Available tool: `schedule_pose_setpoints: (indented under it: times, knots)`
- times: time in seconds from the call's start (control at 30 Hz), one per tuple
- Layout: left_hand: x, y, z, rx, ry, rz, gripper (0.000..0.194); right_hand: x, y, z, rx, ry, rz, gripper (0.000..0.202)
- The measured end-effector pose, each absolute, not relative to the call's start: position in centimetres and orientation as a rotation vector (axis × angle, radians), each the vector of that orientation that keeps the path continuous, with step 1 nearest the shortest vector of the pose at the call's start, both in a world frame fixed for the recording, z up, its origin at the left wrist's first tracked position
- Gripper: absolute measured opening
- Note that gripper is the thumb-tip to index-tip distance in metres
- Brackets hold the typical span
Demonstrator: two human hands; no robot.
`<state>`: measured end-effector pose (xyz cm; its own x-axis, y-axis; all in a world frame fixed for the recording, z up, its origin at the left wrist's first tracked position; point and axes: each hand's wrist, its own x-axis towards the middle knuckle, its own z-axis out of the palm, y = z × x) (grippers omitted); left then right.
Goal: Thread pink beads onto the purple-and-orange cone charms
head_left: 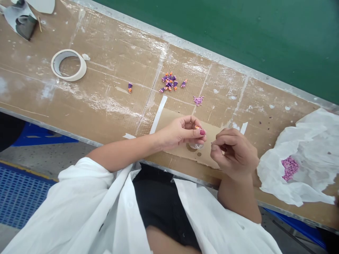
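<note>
My left hand pinches a small figurine, of which only an orange and pinkish bit shows between the fingers. Close by on the right, my right hand has its thumb and fingertips pressed together around a thin, dark-tipped thing too small to name. Below my left fingers stands a small clear container on a piece of brown cardboard. Beyond my hands lie a cluster of small purple and orange figurines, a single figurine to the left, and a little heap of pink beads.
A roll of white tape lies at the left of the cardboard-covered table. On the right, crumpled white paper holds more pink bits. Tape strips edge the cardboard piece. A grey cloth-like item is far left.
</note>
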<state>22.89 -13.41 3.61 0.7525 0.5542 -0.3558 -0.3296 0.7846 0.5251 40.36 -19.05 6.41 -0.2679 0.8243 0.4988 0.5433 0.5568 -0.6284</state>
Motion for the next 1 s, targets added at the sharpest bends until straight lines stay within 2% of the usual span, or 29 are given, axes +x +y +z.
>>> schedule_pose_setpoints:
  times: [0.2, 1.0]
  knots:
    - [22.90, -13.87, 3.57, 0.395, 0.469, 0.407, 0.048, 39.25, -19.11, 5.96, -1.130, -1.871, 0.283, 0.021]
    - [22.93, -13.81, 3.59, 0.501, 0.566, 0.438, 0.055, 39.28, -19.15, 5.73, -1.068, -1.949, 0.279, 0.021]
